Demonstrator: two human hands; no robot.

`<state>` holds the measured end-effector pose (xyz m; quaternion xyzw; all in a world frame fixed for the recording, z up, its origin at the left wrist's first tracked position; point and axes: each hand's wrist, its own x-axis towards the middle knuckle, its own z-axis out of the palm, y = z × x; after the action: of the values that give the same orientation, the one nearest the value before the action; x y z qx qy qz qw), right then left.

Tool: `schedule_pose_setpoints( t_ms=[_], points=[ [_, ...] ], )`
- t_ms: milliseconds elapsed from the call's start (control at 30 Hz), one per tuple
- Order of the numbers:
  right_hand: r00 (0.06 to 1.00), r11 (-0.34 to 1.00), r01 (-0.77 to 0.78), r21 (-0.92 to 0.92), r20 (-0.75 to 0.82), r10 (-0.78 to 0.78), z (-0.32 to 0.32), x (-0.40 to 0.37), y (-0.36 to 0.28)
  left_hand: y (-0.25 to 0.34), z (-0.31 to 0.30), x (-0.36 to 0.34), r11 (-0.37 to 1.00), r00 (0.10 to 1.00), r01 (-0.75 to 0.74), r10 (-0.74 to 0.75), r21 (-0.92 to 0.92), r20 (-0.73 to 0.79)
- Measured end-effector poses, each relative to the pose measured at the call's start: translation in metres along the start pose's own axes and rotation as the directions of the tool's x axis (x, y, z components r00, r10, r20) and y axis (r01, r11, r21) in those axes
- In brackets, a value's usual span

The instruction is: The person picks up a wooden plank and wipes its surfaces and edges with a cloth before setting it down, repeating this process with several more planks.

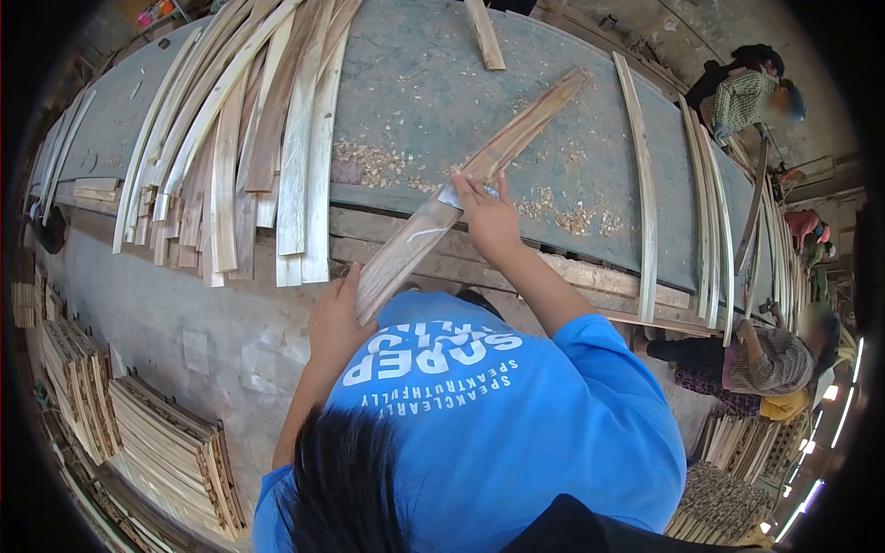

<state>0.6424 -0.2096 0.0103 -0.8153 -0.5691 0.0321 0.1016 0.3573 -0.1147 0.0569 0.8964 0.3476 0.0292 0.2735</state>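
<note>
A long wooden plank (406, 243) slants from my body over the edge of the worktable (406, 88), its far end resting on the tabletop. My left hand (336, 318) is closed around the plank's near end. Further up the plank, my right hand (489, 219) is closed on a flat metal blade (449, 196), which lies against the wood. Some blue shows by the right fingers; the rest of the tool is hidden under them. A thin pale curl of wood lies on the plank's face below the blade. Wood shavings (576, 219) are scattered on the tabletop on both sides.
A pile of planks (226, 157) overhangs the table edge at left. More planks (636, 184) lie across the table at right, and a short one (484, 37) at the back. Stacked boards (175, 442) stand on the floor. Other people (774, 359) are at the right.
</note>
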Motion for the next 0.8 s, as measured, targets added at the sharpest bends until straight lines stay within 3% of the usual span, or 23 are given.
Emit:
schedule_pose_setpoints(
  t_ms=[67, 100, 133, 200, 233, 267, 300, 367, 467, 500, 567, 700, 767, 800],
  points=[
    [0.972, 0.989, 0.134, -0.061, -0.189, -0.144, 0.012, -0.009, 0.000, 0.003, 0.000, 0.004, 1.000, 1.000, -0.003, 0.003, 0.026, 0.001],
    [0.972, 0.970, 0.228, -0.077, -0.041, -0.232, 0.015, -0.027, -0.017, 0.005, -0.002, 0.004, 0.999, 0.999, 0.029, -0.028, -0.014, 0.025],
    [0.972, 0.970, 0.228, -0.081, -0.039, -0.232, 0.011, -0.036, -0.023, 0.008, -0.004, 0.006, 0.997, 0.997, 0.061, -0.058, -0.053, 0.048],
    [0.847, 0.825, 0.530, 0.198, -0.168, -0.504, -0.001, -0.042, -0.026, 0.012, -0.008, 0.005, 1.000, 0.999, 0.026, -0.026, -0.004, 0.042],
    [0.921, 0.922, 0.378, 0.082, 0.065, -0.383, 0.016, -0.029, -0.003, 0.013, -0.008, 0.003, 0.999, 0.999, -0.002, 0.000, 0.047, 0.041],
    [0.992, 0.964, 0.126, 0.235, -0.002, -0.129, 0.013, -0.017, 0.019, 0.013, -0.007, 0.004, 0.999, 0.999, 0.007, -0.009, 0.046, 0.037],
    [0.990, 0.910, -0.123, 0.395, -0.021, 0.143, 0.009, -0.005, 0.043, 0.013, -0.005, 0.003, 0.996, 0.999, -0.005, 0.002, 0.093, 0.040],
    [0.957, 0.991, -0.125, -0.045, -0.271, 0.108, 0.021, 0.017, 0.107, 0.015, -0.001, 0.003, 0.990, 0.999, -0.020, 0.013, 0.139, 0.049],
    [0.986, 0.982, -0.025, -0.185, -0.167, -0.006, 0.025, 0.030, 0.121, 0.022, 0.004, 0.004, 0.975, 0.999, -0.013, 0.022, 0.221, -0.037],
    [0.985, 0.983, -0.017, -0.181, -0.172, -0.014, 0.022, 0.033, 0.127, 0.024, 0.008, 0.005, 0.965, 0.998, 0.028, -0.010, 0.263, -0.066],
    [0.980, 0.963, 0.165, -0.215, -0.078, -0.186, 0.014, 0.033, 0.142, 0.032, 0.010, 0.006, 0.949, 0.994, 0.078, -0.050, 0.305, -0.099],
    [0.982, 0.992, 0.022, -0.126, -0.181, -0.044, 0.010, 0.039, 0.161, 0.050, 0.020, 0.004, 0.931, 0.984, 0.177, -0.169, 0.319, -0.055],
    [0.917, 0.923, 0.365, -0.124, -0.122, -0.380, 0.018, 0.026, 0.141, 0.055, 0.025, 0.003, 0.925, 0.980, 0.198, -0.187, 0.324, -0.065],
    [0.916, 0.921, 0.369, -0.122, -0.121, -0.383, 0.013, 0.028, 0.144, 0.058, 0.026, 0.001, 0.930, 0.979, 0.205, -0.188, 0.306, -0.084]
  ],
)
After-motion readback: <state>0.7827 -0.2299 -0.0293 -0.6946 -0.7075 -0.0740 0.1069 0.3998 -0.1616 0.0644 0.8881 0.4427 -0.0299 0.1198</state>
